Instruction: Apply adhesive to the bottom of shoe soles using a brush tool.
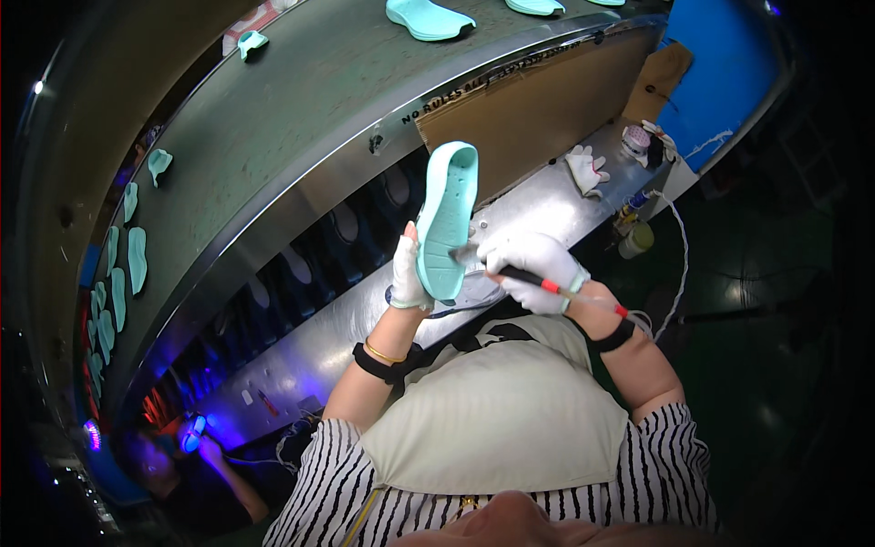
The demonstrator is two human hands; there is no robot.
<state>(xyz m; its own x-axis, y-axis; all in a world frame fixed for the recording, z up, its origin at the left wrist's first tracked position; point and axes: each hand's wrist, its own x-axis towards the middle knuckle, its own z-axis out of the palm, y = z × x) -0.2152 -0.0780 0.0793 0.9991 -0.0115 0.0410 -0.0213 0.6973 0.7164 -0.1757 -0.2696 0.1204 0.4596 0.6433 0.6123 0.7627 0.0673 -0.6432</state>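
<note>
My left hand [407, 272], in a white glove with bare fingertips showing, grips a turquoise shoe sole [449, 205] by its left side. The sole stands tilted up, its hollow inner face toward me, with small holes near the top end. My white-gloved right hand [531, 267] is closed round a brush [522, 275] with a black and red handle. The brush's head meets the inner face at the lower part of the sole; its bristles are too blurred to make out fully.
Beyond a metal ledge [337, 314] curves a green conveyor belt [301, 109] carrying several turquoise shoe parts [428, 20]. Loose white gloves [586, 170] lie at the ledge's right end, near a white cable [685, 242]. At lower left, another person's hand [211, 449] is near a blue-lit piece.
</note>
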